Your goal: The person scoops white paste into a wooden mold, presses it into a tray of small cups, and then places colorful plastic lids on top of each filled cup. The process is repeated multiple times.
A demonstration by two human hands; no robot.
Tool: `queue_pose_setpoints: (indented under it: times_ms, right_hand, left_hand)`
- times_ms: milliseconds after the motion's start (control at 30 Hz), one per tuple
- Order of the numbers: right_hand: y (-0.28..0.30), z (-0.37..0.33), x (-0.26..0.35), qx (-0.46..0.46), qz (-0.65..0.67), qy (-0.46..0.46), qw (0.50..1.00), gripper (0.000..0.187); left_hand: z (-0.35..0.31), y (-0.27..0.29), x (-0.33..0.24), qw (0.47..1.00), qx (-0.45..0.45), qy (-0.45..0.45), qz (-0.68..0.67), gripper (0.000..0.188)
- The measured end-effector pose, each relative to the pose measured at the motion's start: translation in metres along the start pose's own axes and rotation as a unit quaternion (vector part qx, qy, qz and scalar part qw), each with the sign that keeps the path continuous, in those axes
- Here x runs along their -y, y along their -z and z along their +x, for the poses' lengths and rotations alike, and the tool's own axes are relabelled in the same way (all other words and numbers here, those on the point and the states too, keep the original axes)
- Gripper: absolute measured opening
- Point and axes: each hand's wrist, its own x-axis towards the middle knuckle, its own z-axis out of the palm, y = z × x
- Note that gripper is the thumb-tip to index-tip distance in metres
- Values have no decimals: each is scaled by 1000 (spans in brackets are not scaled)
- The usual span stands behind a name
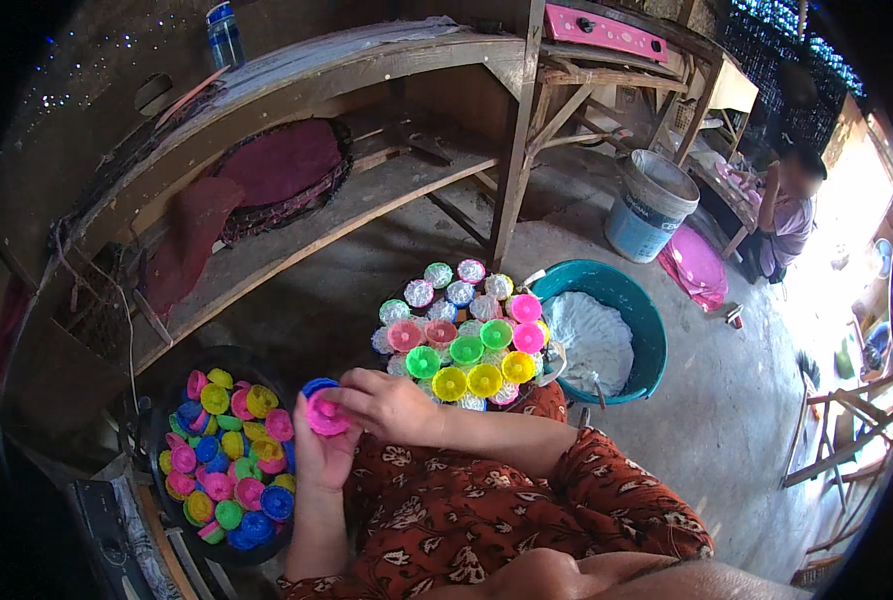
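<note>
- Looks like the pulling-apart or stacking bit, hard to say which: working a pink cup (328, 412) together with a blue cup (318, 384). Would probably call next for a light twist at the rim, no squashing.
- Got a wooden bench (396, 76) along the back, with a blue bottle (225, 40) up near the left end.
- Also got a teal tub (652, 352), well stocked with white powder (591, 335).
- Dark round basin (256, 367) off to the left, heaped with loose cups (229, 515) in pink, yellow, blue and green.
- Pale bucket (638, 232) on the floor, past the tub's far right edge. Can't tell the contents.
- Batch of cups (467, 349) just beside the tub's left edge: bright open ones toward the near edge, clear silvery ones around the far edge. Can't make out the support underneath.
- Curled round the pink cup from below with the left hand (323, 457), just past the basin's right edge.
- Pinching that cup's rim with the right hand (391, 405), fingers bent.
- Blue one tucked right behind the pink; nested or only touching, can't tell.
</note>
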Motion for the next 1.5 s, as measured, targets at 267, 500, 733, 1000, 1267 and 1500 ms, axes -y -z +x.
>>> queue_pose_setpoints:
  times_ms: [267,500,733,1000,1267,1500]
  right_hand:
    - [13,-24,-32,-8,43,-70,997,15]
    - [88,-85,-34,29,328,-300,895,10]
    - [174,-242,10,-54,124,-495,858,17]
    - [145,-340,36,308,-228,-708,593,16]
    - [193,-231,-47,136,-266,-531,793,16]
    - [193,-89,-134,27,-239,-411,879,20]
  left_hand:
    - [12,10,40,990,-1,108,-89,45]
    - [52,19,40,961,173,140,-162,53]
    - [83,14,31,973,6,72,-220,36]
    - [95,12,33,974,-12,13,-227,26]
    - [85,15,31,978,-44,-21,-202,25]
    - [81,27,27,928,34,-261,265,19]
